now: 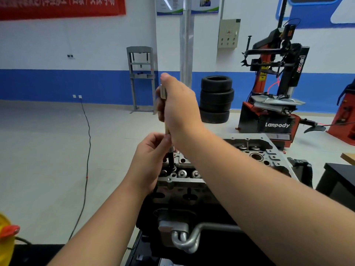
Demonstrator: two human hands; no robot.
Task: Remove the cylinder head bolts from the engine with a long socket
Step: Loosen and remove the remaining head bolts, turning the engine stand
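We reach both forearms over the engine (192, 191), our left hand (151, 160) pinching the lower shaft of the upright socket (166, 129) that stands on the cylinder head, our right hand (178, 106) gripping its upper end, tyres (216, 98) beyond.

Silver engine (269, 148); black tyres (216, 99); red banner (61, 6); blue-banded white wall (48, 60).

Long socket (166, 129) stands upright, silver above, black below; tip in grey cylinder head (269, 150).
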